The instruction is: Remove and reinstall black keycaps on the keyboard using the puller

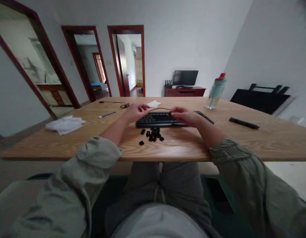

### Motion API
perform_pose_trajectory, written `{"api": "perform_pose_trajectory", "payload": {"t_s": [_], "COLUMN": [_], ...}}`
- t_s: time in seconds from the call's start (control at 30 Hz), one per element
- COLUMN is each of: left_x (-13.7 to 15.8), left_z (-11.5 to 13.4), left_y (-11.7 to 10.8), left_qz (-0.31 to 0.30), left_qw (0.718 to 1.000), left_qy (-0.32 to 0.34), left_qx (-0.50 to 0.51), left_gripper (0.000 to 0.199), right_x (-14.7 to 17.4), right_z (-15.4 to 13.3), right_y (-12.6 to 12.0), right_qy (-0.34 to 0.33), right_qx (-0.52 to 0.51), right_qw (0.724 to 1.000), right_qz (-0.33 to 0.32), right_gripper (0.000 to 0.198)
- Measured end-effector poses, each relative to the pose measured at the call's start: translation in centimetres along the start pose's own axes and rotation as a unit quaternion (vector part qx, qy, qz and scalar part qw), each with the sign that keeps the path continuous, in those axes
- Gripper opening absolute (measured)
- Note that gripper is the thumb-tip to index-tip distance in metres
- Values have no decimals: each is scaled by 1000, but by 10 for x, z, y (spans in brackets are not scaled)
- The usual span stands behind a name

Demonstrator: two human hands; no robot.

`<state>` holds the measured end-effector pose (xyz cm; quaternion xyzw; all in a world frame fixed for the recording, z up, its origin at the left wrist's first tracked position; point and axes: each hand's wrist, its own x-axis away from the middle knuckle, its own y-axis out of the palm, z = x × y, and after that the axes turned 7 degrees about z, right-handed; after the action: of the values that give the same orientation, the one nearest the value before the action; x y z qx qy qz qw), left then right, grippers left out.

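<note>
A black keyboard point(155, 119) lies across the middle of the table, its right part hidden behind my right hand. My left hand point(135, 112) is at the keyboard's upper left, fingers loosely curled and apart, with nothing seen in them. Over the keys, the fingertips of my right hand point(185, 115) pinch a small black piece point(169, 113) that looks like a keycap; I cannot tell whether it touches the keyboard. Several loose black keycaps point(154, 134) lie in a heap in front of the keyboard, with one keycap point(141, 143) apart nearer the table edge.
White tissues point(66, 124) and a blue-handled brush point(107, 115) lie left on the wooden table point(182, 147). A coiled cable point(124, 105) and white paper point(154, 103) are behind the keyboard. At right stand a bottle point(215, 92) and a dark stick-like object point(244, 123). A phone point(219, 195) lies beside my leg.
</note>
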<state>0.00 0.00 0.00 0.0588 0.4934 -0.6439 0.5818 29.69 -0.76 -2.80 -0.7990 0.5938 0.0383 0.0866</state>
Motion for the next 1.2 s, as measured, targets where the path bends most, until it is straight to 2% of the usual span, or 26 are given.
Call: {"api": "perform_pose_trajectory", "payload": {"t_s": [0.13,0.27,0.5,0.7,0.87,1.03,1.2], "left_x": [-3,-5,-3,-2,-1,-1,0], "left_z": [41,52,46,48,49,47,47], "left_y": [41,57,61,60,59,61,61], "left_qz": [-62,-36,1,7,34,35,43], "left_qw": [996,993,984,984,987,981,977], "left_qy": [66,112,165,162,145,172,188], "left_qx": [27,-7,-70,-71,-66,-77,-90], "left_gripper": [41,30,24,24,18,13,11], "right_x": [1,2,1,2,4,6,6], "right_z": [-1,-1,-2,-5,-7,-6,-7], "right_y": [3,8,18,19,19,18,18], "right_qy": [5,5,-12,25,14,-3,-13], "right_qx": [-36,-53,-49,-96,-94,-93,-83], "right_qw": [999,999,998,995,995,994,995], "right_qz": [3,-9,-24,-24,-35,-55,-45], "right_gripper": [36,36,32,30,36,41,40]}}
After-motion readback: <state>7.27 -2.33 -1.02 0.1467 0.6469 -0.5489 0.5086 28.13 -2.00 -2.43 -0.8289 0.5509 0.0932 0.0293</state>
